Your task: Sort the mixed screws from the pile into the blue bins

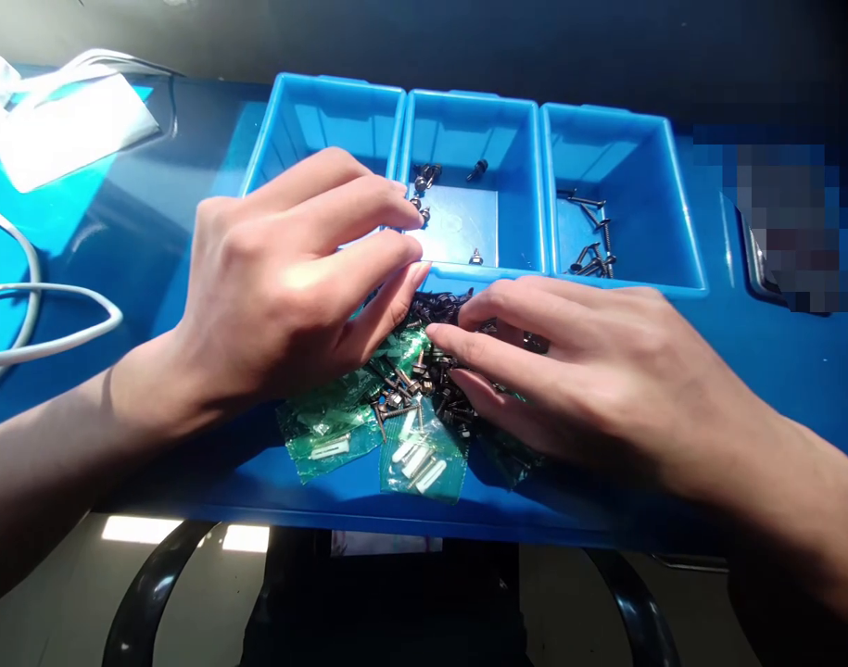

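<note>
A mixed pile of dark screws lies on the blue table, among green-tinted plastic packets holding white wall plugs and screws. My left hand is over the front of the middle blue bin, its thumb and index fingertip pinched together near the rim. Whatever may be between those tips is too small or hidden to make out. Over the right side of the pile is my right hand, fingers bent and apart, index tip touching or just above the screws. It shows nothing held.
The middle bin contains several short hex-head screws. Longer dark screws lie in the right bin. My left hand partly covers the left bin. White cable and a white object occupy the left; a blurred item is at right.
</note>
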The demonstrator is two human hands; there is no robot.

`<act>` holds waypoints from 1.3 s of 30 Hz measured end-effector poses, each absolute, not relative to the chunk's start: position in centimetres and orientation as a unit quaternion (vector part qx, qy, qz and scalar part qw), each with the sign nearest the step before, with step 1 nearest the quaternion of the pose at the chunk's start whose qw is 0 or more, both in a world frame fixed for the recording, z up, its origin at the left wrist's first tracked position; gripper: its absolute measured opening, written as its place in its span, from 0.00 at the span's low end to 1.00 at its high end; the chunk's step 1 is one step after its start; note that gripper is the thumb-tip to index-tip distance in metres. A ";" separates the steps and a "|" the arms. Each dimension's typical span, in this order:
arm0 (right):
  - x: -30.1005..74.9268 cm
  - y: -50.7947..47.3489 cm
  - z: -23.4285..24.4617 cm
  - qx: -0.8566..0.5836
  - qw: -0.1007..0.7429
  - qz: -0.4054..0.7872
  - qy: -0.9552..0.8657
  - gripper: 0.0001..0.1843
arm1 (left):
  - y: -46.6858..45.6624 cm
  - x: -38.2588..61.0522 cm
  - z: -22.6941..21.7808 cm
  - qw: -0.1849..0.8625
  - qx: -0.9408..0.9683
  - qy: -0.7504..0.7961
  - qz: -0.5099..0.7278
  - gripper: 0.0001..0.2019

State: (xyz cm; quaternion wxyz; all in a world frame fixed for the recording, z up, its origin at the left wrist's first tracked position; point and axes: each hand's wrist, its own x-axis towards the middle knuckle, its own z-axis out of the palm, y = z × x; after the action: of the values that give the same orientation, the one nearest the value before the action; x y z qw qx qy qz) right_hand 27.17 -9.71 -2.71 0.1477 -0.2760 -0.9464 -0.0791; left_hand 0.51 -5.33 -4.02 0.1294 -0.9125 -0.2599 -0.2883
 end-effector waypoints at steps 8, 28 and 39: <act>27.1 -9.9 -2.7 -0.254 0.131 -0.050 -0.957 0.13 | -5.1 0.2 -4.2 0.127 -0.915 -0.262 -0.281 0.09; 26.3 -10.3 -3.0 -0.217 0.152 0.019 -0.964 0.09 | -5.0 0.2 -4.1 0.134 -0.914 -0.263 -0.280 0.08; 24.3 -11.2 -4.1 -0.229 0.216 -0.022 -0.949 0.10 | -4.9 0.3 -4.4 0.145 -0.910 -0.254 -0.293 0.08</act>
State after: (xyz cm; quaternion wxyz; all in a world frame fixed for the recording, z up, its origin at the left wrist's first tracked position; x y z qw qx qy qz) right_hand 24.34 -11.18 -4.06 0.2156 -0.2287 -0.9491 -0.0220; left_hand 0.31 -4.86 -4.40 0.1449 -0.9100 -0.2544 -0.2935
